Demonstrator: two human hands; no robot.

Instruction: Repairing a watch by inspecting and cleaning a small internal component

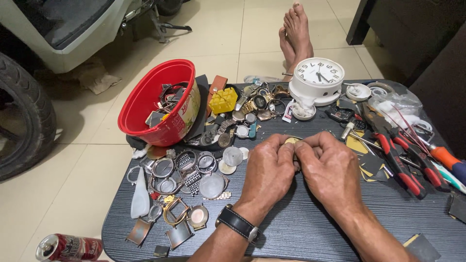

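My left hand and my right hand meet over the middle of the dark table, fingertips pinched together on a small round gold-coloured watch part. Most of that part is hidden by my fingers. A black-strapped wristwatch sits on my left wrist. Just left of my left hand lie several loose watch cases, rings and crystals.
A tilted red bowl of watch parts stands at the back left beside a yellow block. A white alarm clock stands at the back; red-handled pliers and screwdrivers lie right. A can, a tyre and someone's bare feet are on the floor.
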